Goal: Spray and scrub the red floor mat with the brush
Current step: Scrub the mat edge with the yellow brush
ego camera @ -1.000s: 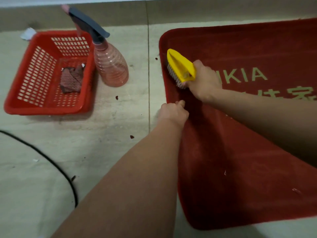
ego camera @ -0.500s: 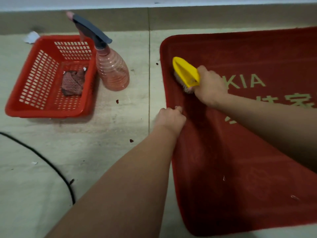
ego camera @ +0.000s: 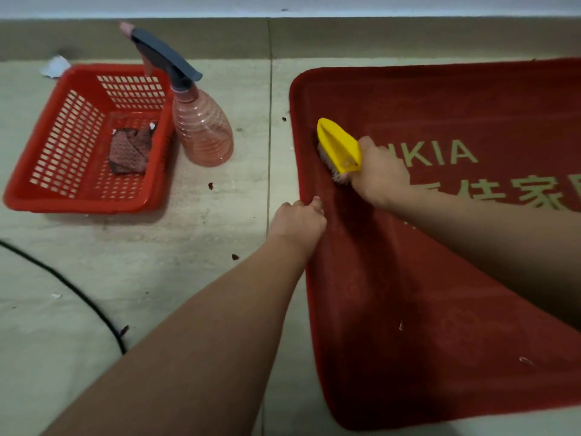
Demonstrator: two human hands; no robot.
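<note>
- Brush (ego camera: 338, 143) had slid nearer the person, uncovering more of "IKIA" on the mat (ego camera: 440, 278).
- Right hand (ego camera: 379, 174) gripped it, fingers curled.
- Left hand (ego camera: 297, 220), fingers curled, held the mat's edge.

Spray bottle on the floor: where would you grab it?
Probably the narrow neck just under the grey trigger head, coming from its right: the spray bottle stands upright, its body is wide, and the red basket crowds its left.

Pale letters on the red floor mat (ego camera: 408, 309) read "KIA", their start hidden behind the right hand (ego camera: 380, 174). Below runs a row of Chinese characters, partly covered, with 家 legible.
</note>
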